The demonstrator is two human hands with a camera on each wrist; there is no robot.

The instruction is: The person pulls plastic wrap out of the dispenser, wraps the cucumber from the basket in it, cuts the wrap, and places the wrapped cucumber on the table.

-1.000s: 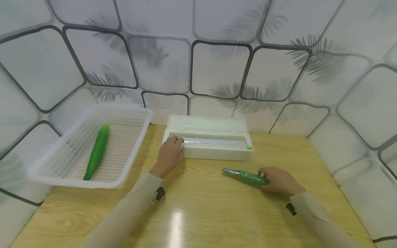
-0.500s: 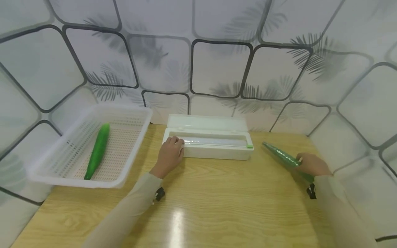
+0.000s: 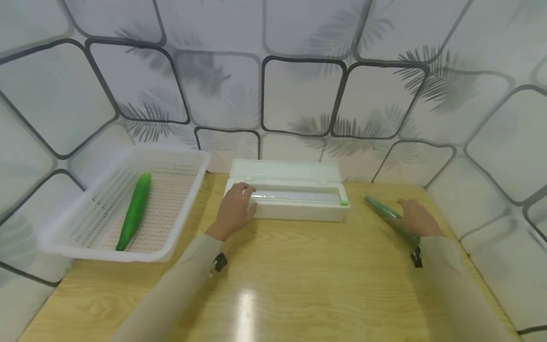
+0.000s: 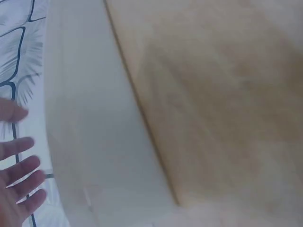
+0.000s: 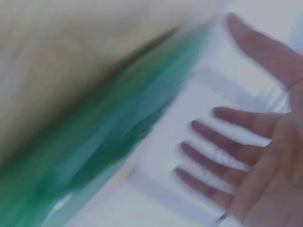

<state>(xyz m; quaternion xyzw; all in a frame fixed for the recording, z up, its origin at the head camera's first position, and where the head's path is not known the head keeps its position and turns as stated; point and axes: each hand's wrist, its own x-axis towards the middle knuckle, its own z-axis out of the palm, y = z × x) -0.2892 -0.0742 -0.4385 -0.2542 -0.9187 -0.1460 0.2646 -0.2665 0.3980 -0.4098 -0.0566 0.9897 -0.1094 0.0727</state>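
My left hand [image 3: 232, 209] is at the left end of a white cling film dispenser box [image 3: 299, 212]; in the left wrist view its fingers [image 4: 21, 168] are spread and hold nothing. The box lid [image 3: 286, 170] stands raised, with a roll of film [image 3: 295, 195] inside. On the right of the table lies a cucumber wrapped in film [image 3: 380, 208]. My right hand [image 3: 418, 219] is just above and beside it. In the right wrist view, that hand's straight fingers are apart from the blurred cucumber [image 5: 109, 127].
A white perforated basket [image 3: 201, 178] stands at the left with one unwrapped cucumber [image 3: 136, 209] in it. The wooden table [image 3: 307, 275] is bounded by patterned walls [image 3: 303, 95] at the back and sides. A green piece [image 3: 344, 203] sits at the box's right end.
My right hand has carried the wrapped cucumber to the right, set it down and let go. My left hand has stayed by the box, its fingers lifting slightly.
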